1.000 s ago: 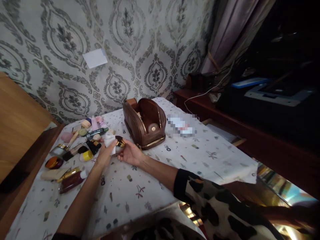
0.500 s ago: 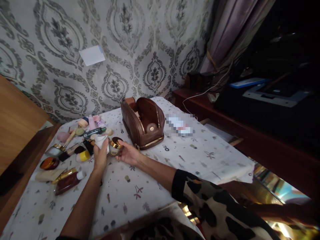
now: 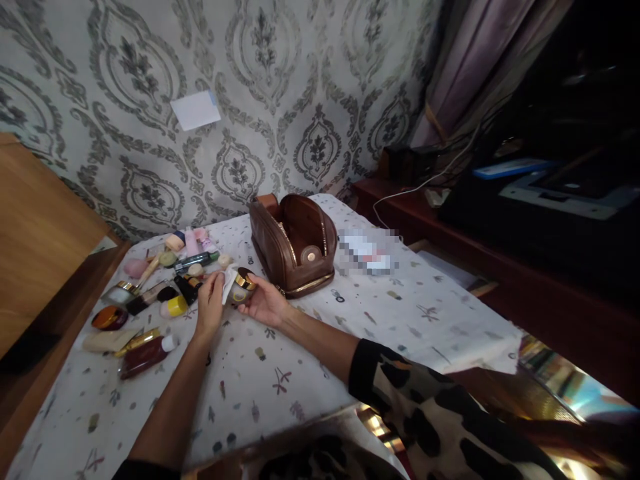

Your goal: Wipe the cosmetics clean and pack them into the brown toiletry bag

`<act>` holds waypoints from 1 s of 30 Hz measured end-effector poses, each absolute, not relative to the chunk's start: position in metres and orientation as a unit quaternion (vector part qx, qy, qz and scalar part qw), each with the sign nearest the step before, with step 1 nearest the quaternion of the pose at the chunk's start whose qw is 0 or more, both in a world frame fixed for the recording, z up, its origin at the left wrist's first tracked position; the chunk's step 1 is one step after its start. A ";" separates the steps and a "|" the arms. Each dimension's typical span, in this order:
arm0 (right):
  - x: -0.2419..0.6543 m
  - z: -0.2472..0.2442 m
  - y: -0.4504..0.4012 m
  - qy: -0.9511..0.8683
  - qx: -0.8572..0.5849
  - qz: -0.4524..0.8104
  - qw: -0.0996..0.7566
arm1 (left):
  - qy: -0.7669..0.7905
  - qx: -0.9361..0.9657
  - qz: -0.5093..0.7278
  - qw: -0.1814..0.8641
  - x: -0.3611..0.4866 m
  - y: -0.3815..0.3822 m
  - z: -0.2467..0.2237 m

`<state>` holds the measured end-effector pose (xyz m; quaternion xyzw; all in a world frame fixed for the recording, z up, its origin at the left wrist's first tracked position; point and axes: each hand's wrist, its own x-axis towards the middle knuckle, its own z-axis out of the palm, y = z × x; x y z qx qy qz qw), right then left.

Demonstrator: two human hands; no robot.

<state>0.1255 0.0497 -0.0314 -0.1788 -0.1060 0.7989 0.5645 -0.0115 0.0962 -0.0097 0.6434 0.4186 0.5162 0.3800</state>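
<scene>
My right hand point(image 3: 267, 303) is closed around a small cosmetic jar point(image 3: 243, 288) with a dark, gold-rimmed lid, tilted above the table. A white wipe point(image 3: 229, 281) is pinched in my left hand point(image 3: 211, 300) and lies against the jar's left side. Behind the jar stands a brown toiletry bag point(image 3: 295, 260), its zipped top open; little of its inside shows. Left of my hands lie several cosmetics, among them a yellow-capped bottle point(image 3: 174, 307), a dark red bottle point(image 3: 146, 358) with a white cap, and an amber jar point(image 3: 110, 318).
The table wears a white patterned cloth point(image 3: 250, 393). Right of the bag lies a blurred-out white item point(image 3: 367, 252). A dark red cabinet point(image 3: 480, 260) with a cable on it borders the right, a wooden panel point(image 3: 45, 247) the left. A patterned wall point(image 3: 280, 100) rises behind.
My left hand has brought the wipe against the jar, which is now more tilted. The whole view has shifted slightly, so everything sits a little further right.
</scene>
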 end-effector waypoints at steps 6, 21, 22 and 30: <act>0.125 -0.031 0.049 -0.123 -0.175 0.795 0.568 | 0.426 0.619 0.553 0.360 -0.016 0.102 -0.008; 0.125 -0.028 0.048 -0.104 -0.171 0.796 0.572 | 0.375 0.452 0.675 0.446 -0.044 0.127 -0.003; 0.125 -0.029 0.048 -0.103 -0.169 0.797 0.571 | 0.366 0.443 0.680 0.455 -0.045 0.128 -0.001; 0.123 -0.035 0.051 -0.104 -0.166 0.788 0.584 | 0.307 0.544 0.605 0.494 -0.016 0.096 0.005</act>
